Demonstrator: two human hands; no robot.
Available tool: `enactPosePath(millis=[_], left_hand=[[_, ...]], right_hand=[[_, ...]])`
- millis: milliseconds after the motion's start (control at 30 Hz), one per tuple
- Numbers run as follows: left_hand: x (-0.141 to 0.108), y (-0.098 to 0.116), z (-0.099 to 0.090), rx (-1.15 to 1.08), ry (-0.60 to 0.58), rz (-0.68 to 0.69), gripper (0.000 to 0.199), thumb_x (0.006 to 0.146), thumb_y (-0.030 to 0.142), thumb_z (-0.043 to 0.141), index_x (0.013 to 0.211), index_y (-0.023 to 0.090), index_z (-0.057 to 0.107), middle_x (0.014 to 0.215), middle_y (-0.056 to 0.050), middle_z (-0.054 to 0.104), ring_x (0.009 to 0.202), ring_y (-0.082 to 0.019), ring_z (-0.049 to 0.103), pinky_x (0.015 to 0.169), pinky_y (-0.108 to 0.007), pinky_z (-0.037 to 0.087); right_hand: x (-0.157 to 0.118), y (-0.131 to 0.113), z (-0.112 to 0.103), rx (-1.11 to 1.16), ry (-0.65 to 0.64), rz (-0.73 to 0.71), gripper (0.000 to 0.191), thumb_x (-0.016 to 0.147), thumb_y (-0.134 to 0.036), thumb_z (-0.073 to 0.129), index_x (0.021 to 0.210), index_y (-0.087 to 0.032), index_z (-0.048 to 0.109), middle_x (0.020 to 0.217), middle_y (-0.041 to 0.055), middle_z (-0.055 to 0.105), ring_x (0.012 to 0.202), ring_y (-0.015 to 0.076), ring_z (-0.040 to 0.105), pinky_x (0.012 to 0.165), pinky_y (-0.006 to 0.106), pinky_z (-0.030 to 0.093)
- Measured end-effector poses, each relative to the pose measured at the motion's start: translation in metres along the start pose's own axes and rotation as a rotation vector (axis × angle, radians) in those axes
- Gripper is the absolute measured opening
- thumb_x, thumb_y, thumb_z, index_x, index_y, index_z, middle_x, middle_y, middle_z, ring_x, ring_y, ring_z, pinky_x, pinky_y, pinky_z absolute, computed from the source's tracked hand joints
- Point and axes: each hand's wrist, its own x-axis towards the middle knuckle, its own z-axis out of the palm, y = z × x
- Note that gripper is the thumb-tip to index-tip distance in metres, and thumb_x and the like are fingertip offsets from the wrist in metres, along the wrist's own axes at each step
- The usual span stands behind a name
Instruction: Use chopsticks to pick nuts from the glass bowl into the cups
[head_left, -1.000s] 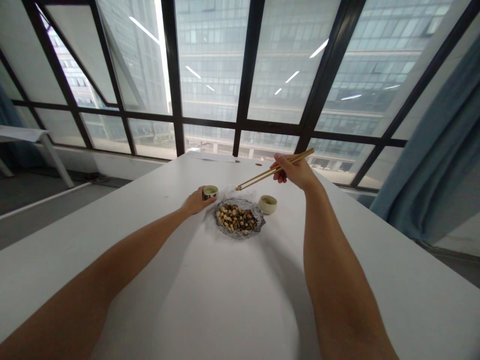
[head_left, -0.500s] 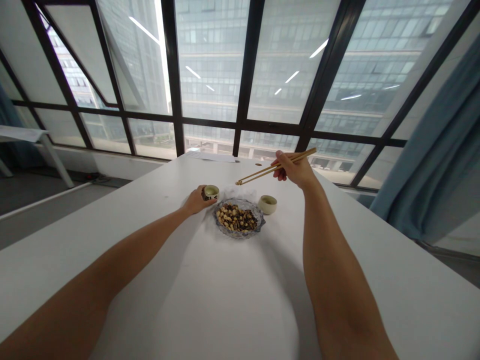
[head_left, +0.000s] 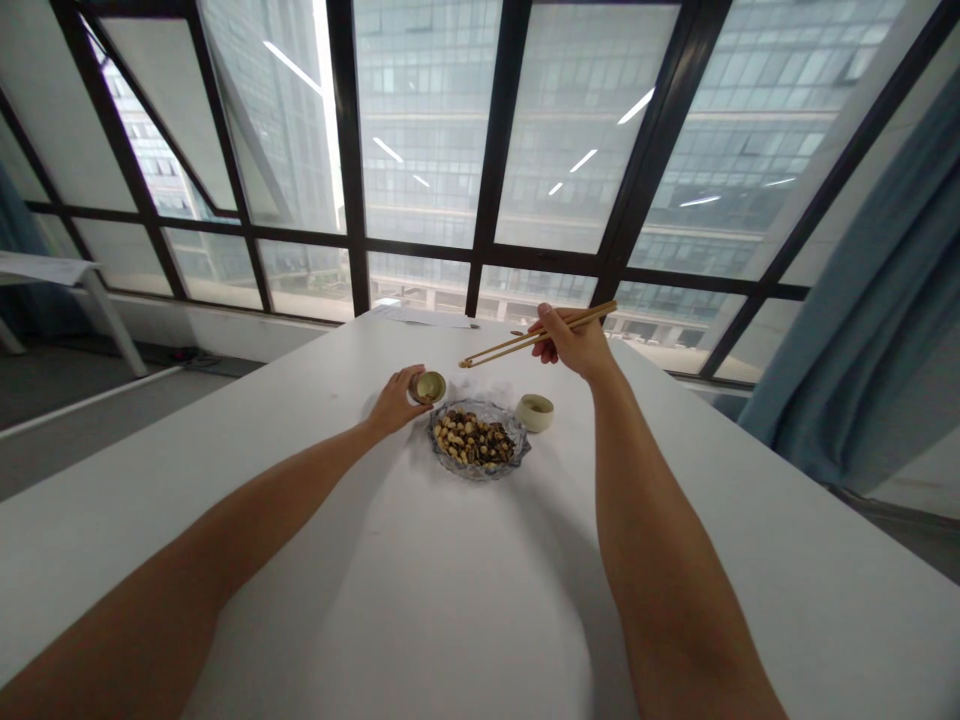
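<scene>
My left hand (head_left: 397, 400) holds a small cup (head_left: 431, 388) with a green inside, tilted so that its opening faces me, at the left rim of the glass dish. My right hand (head_left: 564, 340) grips wooden chopsticks (head_left: 517, 343), whose tips hold a small pale piece (head_left: 465, 364) above and to the right of the cup. Nuts and dark seeds (head_left: 474, 438) fill the clear glass dish (head_left: 480, 474). A pale green cup (head_left: 535, 413) stands upright at the dish's right side.
The white table (head_left: 450, 600) reaches toward the windows. Papers (head_left: 420, 317) lie at its far edge, with a small brown object (head_left: 517, 332) nearby. A blue curtain (head_left: 847, 350) hangs at the right, and another white table (head_left: 45, 268) stands at the left.
The chopsticks and my right hand have moved left, bringing the tips nearer the held cup. My left hand has tipped the cup, turning its opening more toward me.
</scene>
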Motion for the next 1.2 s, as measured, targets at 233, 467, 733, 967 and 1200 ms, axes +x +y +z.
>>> enactPosePath(millis=[233,467,733,967,1200], left_hand=[[0.001,0.008,0.001,-0.139,0.011,-0.040,0.082,0.065,0.047,0.088,0.134,0.020,0.052,0.130,-0.012,0.064,0.112,-0.027,0.064,0.095,-0.044,0.057],[0.006,0.031,-0.004,-0.198,-0.038,-0.117,0.076,0.066,0.044,0.086,0.129,0.019,0.052,0.128,-0.013,0.065,0.111,-0.025,0.066,0.093,-0.041,0.057],[0.005,0.032,-0.009,-0.150,-0.082,-0.241,0.076,0.063,0.048,0.086,0.125,0.019,0.053,0.121,-0.012,0.068,0.105,-0.025,0.067,0.090,-0.039,0.057],[0.003,0.023,-0.009,-0.040,-0.073,-0.342,0.073,0.065,0.059,0.082,0.119,0.017,0.057,0.106,-0.010,0.072,0.090,-0.023,0.068,0.081,-0.036,0.056],[0.004,0.026,-0.012,-0.029,-0.091,-0.447,0.071,0.063,0.059,0.082,0.116,0.018,0.058,0.102,-0.010,0.074,0.088,-0.024,0.070,0.077,-0.034,0.055]], right_hand=[[-0.003,-0.012,0.029,-0.013,-0.127,0.015,0.067,0.081,-0.080,0.059,0.073,-0.014,0.068,0.050,0.0041,0.064,0.036,0.0098,0.054,0.033,0.019,0.040],[-0.007,-0.015,0.058,-0.108,-0.346,0.054,0.048,0.087,-0.059,0.069,0.069,-0.015,0.065,0.060,0.0050,0.068,0.047,0.0115,0.061,0.041,0.020,0.047],[-0.006,-0.018,0.031,-0.122,-0.289,0.127,0.054,0.095,-0.059,0.058,0.066,-0.015,0.066,0.048,0.0032,0.062,0.035,0.0087,0.051,0.037,0.019,0.041],[-0.006,-0.011,0.028,-0.144,-0.477,0.281,0.042,0.094,-0.045,0.068,0.065,-0.014,0.067,0.051,0.0037,0.066,0.040,0.0107,0.059,0.038,0.019,0.046],[-0.006,-0.016,0.028,-0.147,-0.523,0.322,0.040,0.089,-0.042,0.074,0.061,-0.014,0.068,0.047,0.0034,0.065,0.038,0.0100,0.057,0.037,0.019,0.046]])
